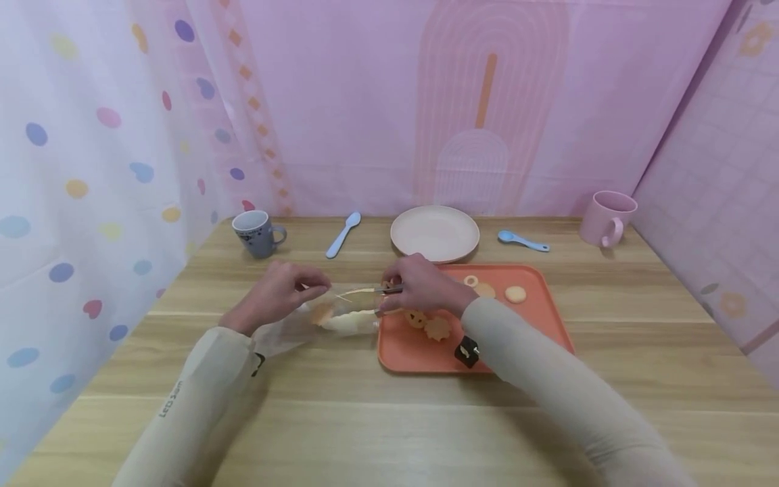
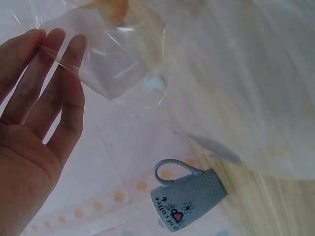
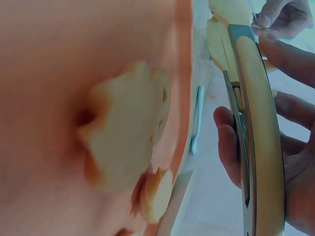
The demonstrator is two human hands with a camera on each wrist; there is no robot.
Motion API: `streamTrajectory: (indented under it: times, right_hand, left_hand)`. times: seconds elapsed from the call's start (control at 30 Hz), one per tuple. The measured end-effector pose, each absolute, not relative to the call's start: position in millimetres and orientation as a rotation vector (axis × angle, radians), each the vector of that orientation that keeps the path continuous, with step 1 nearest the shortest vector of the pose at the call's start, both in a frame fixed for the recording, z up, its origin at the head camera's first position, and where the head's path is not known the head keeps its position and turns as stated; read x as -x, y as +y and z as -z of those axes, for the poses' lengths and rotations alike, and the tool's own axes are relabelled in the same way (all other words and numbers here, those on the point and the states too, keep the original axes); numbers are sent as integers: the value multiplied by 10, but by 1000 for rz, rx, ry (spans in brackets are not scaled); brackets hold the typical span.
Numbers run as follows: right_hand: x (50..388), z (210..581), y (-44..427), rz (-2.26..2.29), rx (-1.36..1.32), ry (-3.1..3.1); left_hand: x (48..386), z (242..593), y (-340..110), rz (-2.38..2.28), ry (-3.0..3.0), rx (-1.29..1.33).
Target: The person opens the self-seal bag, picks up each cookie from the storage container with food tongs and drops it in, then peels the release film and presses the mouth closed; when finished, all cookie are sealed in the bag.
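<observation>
The left hand (image 1: 282, 291) pinches the edge of a clear plastic bag (image 2: 118, 69) between thumb and fingertips. A cookie (image 1: 322, 312) shows through the bag in the head view. The right hand (image 1: 422, 287) grips tongs (image 3: 261, 128) with cream handles, fingers on one side and thumb on the other. The tongs' tips reach left toward the bag; in the right wrist view pale pieces show beside the tongs' far end. Several cookies (image 1: 437, 329) lie on the orange tray (image 1: 420, 363) below the right hand.
Behind the hands stand a grey mug (image 1: 255, 233), a blue knife-like utensil (image 1: 343, 237), a pale plate (image 1: 435, 232), a blue spoon (image 1: 523, 241) and a pink mug (image 1: 607, 218). Curtains hang at the back and sides.
</observation>
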State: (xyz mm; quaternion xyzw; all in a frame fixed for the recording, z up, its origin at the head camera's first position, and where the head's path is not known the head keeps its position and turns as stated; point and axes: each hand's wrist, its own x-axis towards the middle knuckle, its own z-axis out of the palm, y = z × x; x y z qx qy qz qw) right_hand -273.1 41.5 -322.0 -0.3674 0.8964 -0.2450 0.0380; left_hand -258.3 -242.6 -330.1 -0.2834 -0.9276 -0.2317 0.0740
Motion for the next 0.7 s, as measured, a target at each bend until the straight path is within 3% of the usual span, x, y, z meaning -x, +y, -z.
streamTrajectory:
  times: [0.7]
  right_hand:
    - [2769,3235,46,644,1126,2773]
  left_hand:
    - [2578,3287,-2438,693,-2763,868]
